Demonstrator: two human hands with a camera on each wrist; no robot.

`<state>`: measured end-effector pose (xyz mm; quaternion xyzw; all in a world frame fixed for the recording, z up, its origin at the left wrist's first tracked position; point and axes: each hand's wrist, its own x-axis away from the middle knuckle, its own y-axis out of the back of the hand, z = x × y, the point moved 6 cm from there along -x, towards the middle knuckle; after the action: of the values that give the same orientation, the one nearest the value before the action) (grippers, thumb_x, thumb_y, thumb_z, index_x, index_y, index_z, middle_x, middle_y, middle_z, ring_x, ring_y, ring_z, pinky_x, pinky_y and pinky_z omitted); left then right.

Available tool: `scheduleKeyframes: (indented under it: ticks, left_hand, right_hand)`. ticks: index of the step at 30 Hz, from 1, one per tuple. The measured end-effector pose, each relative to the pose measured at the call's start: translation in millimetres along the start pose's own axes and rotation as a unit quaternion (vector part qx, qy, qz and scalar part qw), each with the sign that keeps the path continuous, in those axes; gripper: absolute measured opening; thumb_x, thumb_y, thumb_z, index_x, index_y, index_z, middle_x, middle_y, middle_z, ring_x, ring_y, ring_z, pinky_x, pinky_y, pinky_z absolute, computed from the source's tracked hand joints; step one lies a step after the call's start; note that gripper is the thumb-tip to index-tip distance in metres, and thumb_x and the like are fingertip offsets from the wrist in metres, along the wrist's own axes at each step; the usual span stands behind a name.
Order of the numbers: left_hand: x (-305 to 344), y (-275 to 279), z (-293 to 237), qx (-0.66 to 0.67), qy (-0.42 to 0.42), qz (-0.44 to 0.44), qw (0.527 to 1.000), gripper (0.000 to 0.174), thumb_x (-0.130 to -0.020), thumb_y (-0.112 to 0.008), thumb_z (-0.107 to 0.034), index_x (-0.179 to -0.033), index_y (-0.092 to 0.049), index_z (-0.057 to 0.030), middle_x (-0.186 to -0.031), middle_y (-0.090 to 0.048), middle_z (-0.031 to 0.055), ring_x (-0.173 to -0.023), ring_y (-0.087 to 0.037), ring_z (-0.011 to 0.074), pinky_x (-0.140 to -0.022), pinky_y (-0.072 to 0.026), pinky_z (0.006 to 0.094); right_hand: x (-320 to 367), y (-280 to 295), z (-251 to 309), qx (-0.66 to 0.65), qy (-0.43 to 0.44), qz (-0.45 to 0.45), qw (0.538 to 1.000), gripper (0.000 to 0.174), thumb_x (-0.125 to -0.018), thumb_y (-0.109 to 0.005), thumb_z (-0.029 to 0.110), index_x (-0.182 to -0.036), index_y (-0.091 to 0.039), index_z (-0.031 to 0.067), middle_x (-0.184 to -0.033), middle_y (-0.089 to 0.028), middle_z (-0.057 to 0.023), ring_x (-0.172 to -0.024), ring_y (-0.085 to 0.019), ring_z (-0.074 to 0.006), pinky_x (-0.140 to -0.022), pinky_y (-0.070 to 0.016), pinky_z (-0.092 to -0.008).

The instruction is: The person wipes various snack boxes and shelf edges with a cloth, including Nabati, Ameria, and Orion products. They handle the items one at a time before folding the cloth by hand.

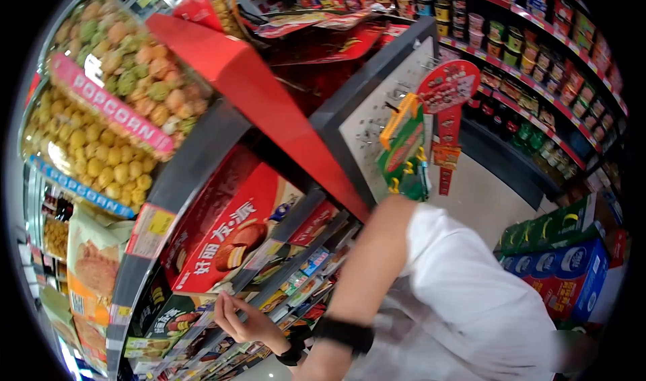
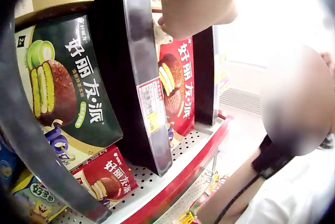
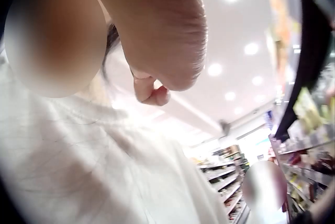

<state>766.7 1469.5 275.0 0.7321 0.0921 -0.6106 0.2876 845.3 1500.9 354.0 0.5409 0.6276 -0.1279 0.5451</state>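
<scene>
Bent arm foremost, the left hand is at the lower end of the upward-slanting red box; left-wrist view, it overlaps that box, grip unclear; right-wrist view, the right hand looms, grip equally unclear.

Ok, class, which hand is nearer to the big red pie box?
Left. The left hand is close beside the red box; the right hand is farther off, near the white shirt.

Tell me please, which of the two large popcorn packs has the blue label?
The lower pack, filled with yellow pieces. The upper pack, with green and orange pieces, has a pink label instead.
</scene>
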Motion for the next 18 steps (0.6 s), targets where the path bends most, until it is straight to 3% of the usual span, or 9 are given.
scheduleKeyframes:
  ticks: [2,4,5,6,8,10,12,13,18]
  left_hand:
    - [-3,1,-3,0.003,0.008,0.001,1.0,0.02,-0.083,-0.065,0.013,-0.1,-0.068,0.004,-0.101,-0.064,0.0132,-0.086,-0.065,0.0256,-0.07,-0.0566,0.0328]
    - [23,-5,30,0.177,0.196,0.042,0.964,0.021,-0.081,-0.066,0.013,-0.1,-0.068,0.0042,-0.102,-0.064,0.0135,-0.086,-0.065,0.0259,-0.07,-0.0553,0.0339]
    - [-4,2,-4,0.103,0.084,-0.002,0.991,0.024,-0.078,-0.067,0.015,-0.099,-0.068,0.0039,-0.1,-0.064,0.0135,-0.087,-0.064,0.0261,-0.073,-0.0536,0.0345]
    - [-5,0,-4,0.047,0.048,-0.004,0.998,0.025,-0.076,-0.068,0.016,-0.098,-0.069,0.0038,-0.099,-0.065,0.0136,-0.088,-0.064,0.0265,-0.075,-0.0527,0.0345]
    - [-11,-2,-9,0.057,0.06,-0.027,0.996,0.02,-0.08,-0.067,0.012,-0.097,-0.07,0.0028,-0.098,-0.066,0.0124,-0.088,-0.065,0.0252,-0.072,-0.0524,0.033]
    - [-26,-6,-26,0.056,0.038,-0.043,0.997,0.02,-0.079,-0.068,0.012,-0.097,-0.07,0.0021,-0.098,-0.067,0.0119,-0.087,-0.065,0.0257,-0.072,-0.0521,0.0335]
    - [-27,-24,-33,0.098,0.044,-0.006,0.994,0.02,-0.077,-0.07,0.01,-0.095,-0.07,0.0004,-0.099,-0.067,0.0121,-0.088,-0.065,0.0258,-0.075,-0.0528,0.0347]
    - [-29,-30,-43,0.115,0.034,-0.002,0.993,0.02,-0.077,-0.07,0.01,-0.095,-0.07,0.0003,-0.099,-0.067,0.0119,-0.088,-0.065,0.0258,-0.076,-0.0529,0.0348]
    - [-31,-65,-98,0.23,0.002,0.044,0.972,0.022,-0.072,-0.07,0.012,-0.091,-0.068,0.0016,-0.1,-0.066,0.0131,-0.089,-0.064,0.0283,-0.077,-0.0524,0.0354]
  right_hand:
    - [11,21,-6,-0.007,0.022,0.01,1.0,0.017,-0.081,-0.058,0.012,-0.096,-0.056,0.0039,-0.103,-0.058,-0.0122,-0.1,-0.057,-0.0294,-0.084,-0.0493,-0.0378]
    - [37,48,-34,-0.061,-0.012,0.021,0.998,0.015,-0.08,-0.058,0.012,-0.093,-0.058,0.0042,-0.1,-0.059,-0.0115,-0.098,-0.059,-0.0289,-0.082,-0.0503,-0.0373]
    - [56,58,-69,-0.287,-0.127,0.064,0.947,0.021,-0.079,-0.06,0.011,-0.098,-0.059,0.0035,-0.105,-0.06,-0.0141,-0.099,-0.06,-0.0298,-0.083,-0.0513,-0.0391]
    - [72,79,-86,-0.117,-0.184,-0.059,0.974,0.02,-0.083,-0.06,0.009,-0.102,-0.06,0.0023,-0.108,-0.061,-0.0153,-0.098,-0.061,-0.0317,-0.084,-0.0517,-0.0409]
    - [106,84,-115,-0.063,-0.332,-0.093,0.937,0.027,-0.087,-0.057,0.009,-0.113,-0.059,0.002,-0.119,-0.058,-0.017,-0.113,-0.056,-0.0345,-0.095,-0.0473,-0.0438]
    - [105,98,-125,0.037,-0.41,-0.042,0.91,0.033,-0.091,-0.054,0.01,-0.123,-0.056,0.0024,-0.129,-0.054,-0.0172,-0.128,-0.045,-0.0362,-0.106,-0.0384,-0.0465]
    - [108,94,-131,0.072,-0.412,0.023,0.908,0.035,-0.092,-0.052,0.011,-0.126,-0.055,0.0029,-0.132,-0.051,-0.0167,-0.135,-0.036,-0.0363,-0.111,-0.0319,-0.048]
    - [109,95,-133,0.084,-0.391,0.03,0.916,0.033,-0.092,-0.052,0.012,-0.124,-0.056,0.0023,-0.128,-0.053,-0.0153,-0.13,-0.041,-0.0365,-0.109,-0.0334,-0.0482]
    - [117,93,-139,-0.021,-0.405,-0.076,0.911,0.027,-0.092,-0.051,0.011,-0.115,-0.061,0.0013,-0.119,-0.056,-0.0158,-0.118,-0.048,-0.0356,-0.107,-0.0351,-0.0478]
